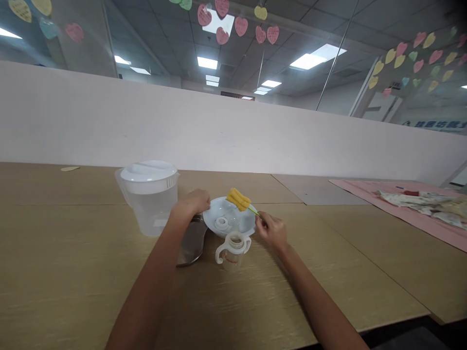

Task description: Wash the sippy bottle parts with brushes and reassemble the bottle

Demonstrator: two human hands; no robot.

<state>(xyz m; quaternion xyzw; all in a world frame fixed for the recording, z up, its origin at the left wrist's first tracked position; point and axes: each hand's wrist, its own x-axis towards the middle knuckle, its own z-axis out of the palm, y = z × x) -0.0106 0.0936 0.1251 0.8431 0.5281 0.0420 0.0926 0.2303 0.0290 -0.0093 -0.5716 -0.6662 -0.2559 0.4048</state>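
In my right hand (273,230) is the thin green handle of a bottle brush, held closed between the fingers. Its yellow sponge head (239,199) is over a white bowl (251,229). Inside the bowl lie a white ring-shaped cap (221,223) and a clear, dome-like piece (233,219). My left hand (197,200) is curled at the bowl's left rim, and its fingertips are hidden, so what it grips does not show. In front of the bowl stands an uncapped baby bottle (232,257) with two white handles and red print.
A lidded clear plastic pitcher (155,209) stands left of my left hand. Below that hand lies a metal kidney-shaped tray (193,243), partly covered by my forearm. Cloths (426,204) rest on a pink sheet (365,190) at the right. A low white wall (219,131) borders the table's back.
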